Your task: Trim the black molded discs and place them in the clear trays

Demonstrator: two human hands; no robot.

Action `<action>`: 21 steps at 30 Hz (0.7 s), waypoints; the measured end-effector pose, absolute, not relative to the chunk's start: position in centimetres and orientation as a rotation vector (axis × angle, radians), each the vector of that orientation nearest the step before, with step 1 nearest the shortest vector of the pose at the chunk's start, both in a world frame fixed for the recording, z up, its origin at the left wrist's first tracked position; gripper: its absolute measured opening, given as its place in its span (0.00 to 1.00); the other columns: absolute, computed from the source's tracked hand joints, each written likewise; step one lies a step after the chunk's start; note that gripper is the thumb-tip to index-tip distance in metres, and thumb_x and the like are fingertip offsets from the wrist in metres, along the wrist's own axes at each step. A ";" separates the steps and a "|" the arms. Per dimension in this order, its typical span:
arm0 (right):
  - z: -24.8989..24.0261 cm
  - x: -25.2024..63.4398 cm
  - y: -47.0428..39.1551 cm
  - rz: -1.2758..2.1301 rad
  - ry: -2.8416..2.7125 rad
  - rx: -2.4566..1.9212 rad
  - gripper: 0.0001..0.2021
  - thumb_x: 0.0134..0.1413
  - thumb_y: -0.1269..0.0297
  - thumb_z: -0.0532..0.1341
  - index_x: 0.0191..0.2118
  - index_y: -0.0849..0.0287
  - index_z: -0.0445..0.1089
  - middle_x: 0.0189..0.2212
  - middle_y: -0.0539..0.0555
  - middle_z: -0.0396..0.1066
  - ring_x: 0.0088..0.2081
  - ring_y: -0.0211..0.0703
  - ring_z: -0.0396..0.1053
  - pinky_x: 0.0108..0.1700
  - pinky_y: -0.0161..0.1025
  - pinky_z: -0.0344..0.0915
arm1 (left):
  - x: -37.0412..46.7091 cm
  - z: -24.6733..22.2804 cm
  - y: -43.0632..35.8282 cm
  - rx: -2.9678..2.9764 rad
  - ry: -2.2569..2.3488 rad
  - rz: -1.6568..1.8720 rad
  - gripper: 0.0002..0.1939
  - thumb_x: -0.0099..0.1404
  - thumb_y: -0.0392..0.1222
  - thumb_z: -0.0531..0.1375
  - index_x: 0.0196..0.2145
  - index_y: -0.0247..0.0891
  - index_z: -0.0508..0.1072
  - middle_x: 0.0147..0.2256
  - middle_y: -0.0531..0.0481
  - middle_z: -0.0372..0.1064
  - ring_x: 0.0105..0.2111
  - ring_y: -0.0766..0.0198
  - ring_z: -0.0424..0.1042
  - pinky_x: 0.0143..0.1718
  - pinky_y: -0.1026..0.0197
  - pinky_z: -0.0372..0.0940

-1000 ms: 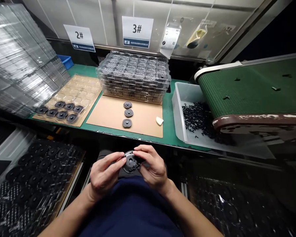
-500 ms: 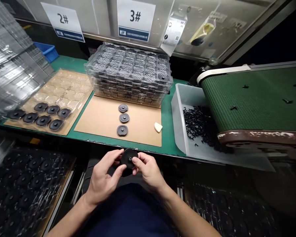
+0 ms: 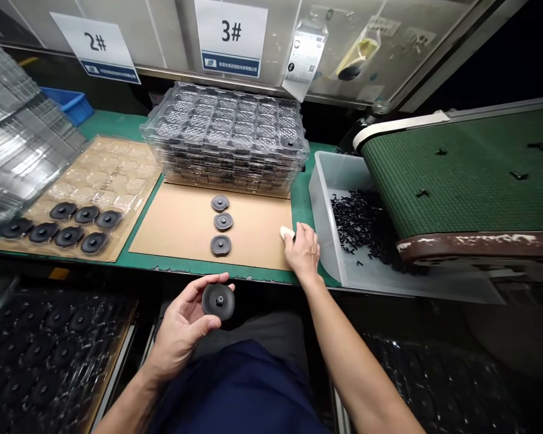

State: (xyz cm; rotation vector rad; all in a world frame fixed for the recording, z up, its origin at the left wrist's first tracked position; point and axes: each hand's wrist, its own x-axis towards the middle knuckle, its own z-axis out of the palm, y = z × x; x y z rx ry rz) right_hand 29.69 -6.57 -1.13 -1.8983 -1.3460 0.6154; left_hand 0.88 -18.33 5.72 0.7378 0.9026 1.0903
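My left hand (image 3: 181, 325) grips a round black disc (image 3: 218, 301) by its edge, thumb below and fingers above. A small raised stud stands at the middle of the disc. At the right edge of the cardboard sheet (image 3: 172, 232), my right hand (image 3: 302, 250) has its fingers closed round a small cream-white piece (image 3: 286, 231), partly hidden by the thumb. Three similar dark discs, the upper one (image 3: 219, 203), the middle one (image 3: 223, 222) and the lower one (image 3: 220, 245), lie in a column on the cardboard.
A stack of clear trays (image 3: 226, 154) stands behind the cardboard. To the left lies a tray (image 3: 104, 172) with several discs. On the right, a bin (image 3: 322, 223) of small black parts sits under a green conveyor (image 3: 470, 175). More trayed discs (image 3: 27, 355) lie lower left.
My right hand has let go of the disc and moved up and right to the cream-white piece. My left hand keeps the disc, now tilted with its stud facing me.
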 end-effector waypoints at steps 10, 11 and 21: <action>1.2 25.2 -10.8 0.701 -1.560 -1.544 0.12 0.71 0.54 0.60 0.47 0.58 0.66 0.44 0.60 0.78 0.43 0.50 0.79 0.47 0.46 0.76 | 1.3 6.3 -17.8 0.496 0.972 1.169 0.37 0.52 0.45 0.81 0.59 0.44 0.79 0.53 0.40 0.79 0.55 0.51 0.79 0.57 0.62 0.73; 2.4 24.2 -11.7 0.767 -1.600 -1.439 0.11 0.73 0.54 0.58 0.49 0.57 0.66 0.41 0.57 0.78 0.39 0.46 0.79 0.43 0.42 0.75 | 1.5 6.3 -17.8 0.521 0.973 1.170 0.37 0.51 0.44 0.82 0.58 0.45 0.80 0.53 0.41 0.80 0.54 0.53 0.79 0.57 0.64 0.73; 9.3 21.3 -16.9 1.089 -1.806 -1.108 0.09 0.70 0.67 0.59 0.35 0.57 0.69 0.29 0.49 0.66 0.30 0.38 0.64 0.34 0.37 0.63 | 2.3 6.8 -18.0 0.694 1.003 1.255 0.34 0.51 0.39 0.81 0.56 0.48 0.81 0.55 0.45 0.79 0.55 0.52 0.79 0.56 0.61 0.75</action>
